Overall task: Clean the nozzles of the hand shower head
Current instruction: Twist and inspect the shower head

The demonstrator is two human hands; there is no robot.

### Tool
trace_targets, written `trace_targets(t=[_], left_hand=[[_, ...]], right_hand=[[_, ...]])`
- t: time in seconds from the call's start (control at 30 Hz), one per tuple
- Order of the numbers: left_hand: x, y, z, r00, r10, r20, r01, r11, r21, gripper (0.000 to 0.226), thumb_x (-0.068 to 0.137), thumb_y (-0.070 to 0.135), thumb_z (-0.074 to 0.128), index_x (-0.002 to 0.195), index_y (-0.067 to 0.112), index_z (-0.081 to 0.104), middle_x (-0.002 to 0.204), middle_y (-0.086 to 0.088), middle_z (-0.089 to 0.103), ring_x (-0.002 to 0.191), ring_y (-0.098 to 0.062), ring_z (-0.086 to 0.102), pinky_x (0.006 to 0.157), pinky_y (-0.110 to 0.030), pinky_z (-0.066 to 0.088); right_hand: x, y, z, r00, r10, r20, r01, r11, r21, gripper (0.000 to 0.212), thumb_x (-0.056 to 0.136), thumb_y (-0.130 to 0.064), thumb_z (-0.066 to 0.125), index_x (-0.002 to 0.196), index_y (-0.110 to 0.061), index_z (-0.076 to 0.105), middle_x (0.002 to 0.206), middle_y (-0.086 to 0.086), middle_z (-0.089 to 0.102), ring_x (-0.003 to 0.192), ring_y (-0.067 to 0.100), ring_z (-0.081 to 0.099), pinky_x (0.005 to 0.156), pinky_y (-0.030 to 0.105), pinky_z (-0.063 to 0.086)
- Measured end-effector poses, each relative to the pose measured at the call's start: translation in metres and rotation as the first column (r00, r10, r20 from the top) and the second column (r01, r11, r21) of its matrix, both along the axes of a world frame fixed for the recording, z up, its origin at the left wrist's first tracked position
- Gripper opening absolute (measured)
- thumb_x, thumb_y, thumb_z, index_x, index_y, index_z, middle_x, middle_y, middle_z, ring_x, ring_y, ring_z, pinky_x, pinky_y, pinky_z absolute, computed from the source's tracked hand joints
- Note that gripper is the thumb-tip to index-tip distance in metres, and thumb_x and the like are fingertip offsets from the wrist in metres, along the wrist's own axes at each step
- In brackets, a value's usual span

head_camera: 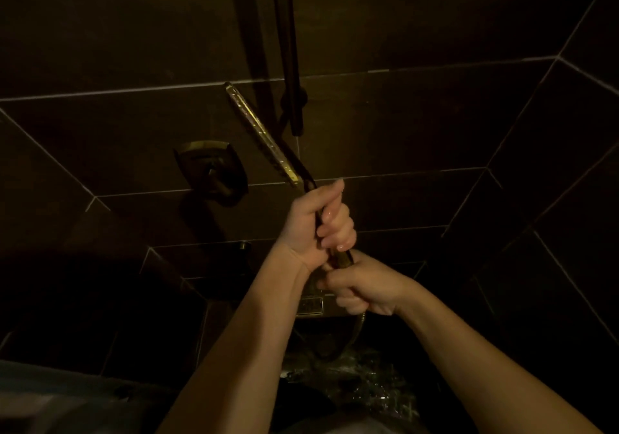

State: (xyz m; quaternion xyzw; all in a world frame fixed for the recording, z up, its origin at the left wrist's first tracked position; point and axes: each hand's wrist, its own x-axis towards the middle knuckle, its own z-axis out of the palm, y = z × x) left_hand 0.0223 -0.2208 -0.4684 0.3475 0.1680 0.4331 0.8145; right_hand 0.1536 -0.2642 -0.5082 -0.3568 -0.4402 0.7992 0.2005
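Hand shower head [259, 132] slants up to the far left; left hand [318, 224] grasps its handle, right hand [363, 291] grips the hose end just below.

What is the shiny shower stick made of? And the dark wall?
The hand shower head looks like polished metal, maybe brass-coloured or plated plastic: its edge glints gold. The wall looks like dark glazed tile, with pale grout lines between big smooth slabs.
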Motion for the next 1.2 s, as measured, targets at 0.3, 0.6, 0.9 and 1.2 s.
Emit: trace_targets(t=[0.3, 0.6, 0.9, 1.2], left_hand=[[0.026, 0.000, -0.009, 0.785, 0.498, -0.368, -0.605, 0.745, -0.281, 0.051, 0.082, 0.040, 0.082, 0.045, 0.025, 0.050, 0.047, 0.006, 0.039, 0.039, -0.011, 0.036, 0.046, -0.027, 0.039], [-0.001, 0.006, 0.024, 0.978, -0.030, 0.207, 0.012, 0.996, 0.087, 0.020, 0.080, 0.027, 0.076, 0.084, 0.010, 0.067, 0.066, -0.004, 0.062, 0.061, -0.019, 0.060, 0.068, -0.035, 0.054], [0.010, 0.008, 0.057, 0.967, 0.244, -0.074, -0.247, 0.968, -0.047, 0.039, 0.078, 0.013, 0.059, 0.045, 0.021, 0.039, 0.035, 0.007, 0.030, 0.027, -0.009, 0.023, 0.033, -0.020, 0.020], [0.013, 0.000, 0.045, 0.758, 0.565, -0.326, -0.630, 0.764, -0.140, 0.045, 0.085, 0.016, 0.065, 0.044, 0.026, 0.049, 0.047, 0.005, 0.039, 0.039, -0.010, 0.035, 0.039, -0.024, 0.034]], right_hand=[[0.001, 0.002, 0.001, 0.859, -0.345, 0.378, 0.124, 0.857, 0.500, 0.030, 0.087, -0.002, 0.060, 0.062, -0.017, 0.056, 0.050, -0.008, 0.052, 0.045, 0.005, 0.049, 0.051, 0.024, 0.040], [0.005, 0.000, 0.038, 1.000, -0.003, 0.001, 0.003, 1.000, 0.007, 0.037, 0.082, -0.001, 0.058, 0.060, -0.025, 0.039, 0.043, -0.004, 0.035, 0.031, 0.005, 0.028, 0.032, 0.015, 0.018], [-0.004, 0.010, 0.057, 0.989, -0.112, 0.094, 0.100, 0.988, 0.120, 0.022, 0.081, -0.003, 0.057, 0.066, -0.017, 0.047, 0.046, 0.000, 0.036, 0.033, 0.009, 0.031, 0.035, 0.022, 0.017], [-0.016, 0.007, 0.043, 0.895, -0.365, 0.255, 0.155, 0.792, 0.591, 0.039, 0.088, -0.006, 0.057, 0.056, -0.028, 0.057, 0.048, -0.009, 0.053, 0.042, 0.001, 0.047, 0.043, 0.014, 0.038]])
